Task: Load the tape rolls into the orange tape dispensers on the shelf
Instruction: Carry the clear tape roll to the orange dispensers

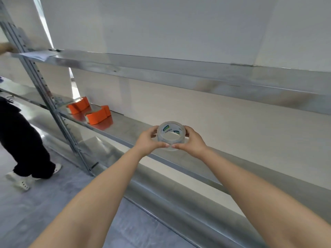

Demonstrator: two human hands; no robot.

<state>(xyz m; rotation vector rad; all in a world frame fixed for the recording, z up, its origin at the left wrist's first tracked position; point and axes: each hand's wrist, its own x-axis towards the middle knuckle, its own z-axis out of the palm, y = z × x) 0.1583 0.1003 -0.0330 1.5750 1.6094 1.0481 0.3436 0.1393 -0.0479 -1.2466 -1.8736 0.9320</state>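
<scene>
A clear tape roll [171, 136] with a white printed core is held between both hands above the front edge of the middle metal shelf [129, 129]. My left hand [148, 140] grips its left side and my right hand [192, 140] its right side, thumbs meeting at the roll's near rim. Two orange tape dispensers lie on the same shelf far to the left: one nearer [98, 114], one further back [78, 105]. Both appear to hold a roll, though I cannot tell for sure.
An upper metal shelf [179, 72] runs above, and a bottom shelf [170, 199] near the grey floor. A perforated steel upright [53, 111] stands at left. Another person in black trousers and white shoes [21, 140] stands at far left.
</scene>
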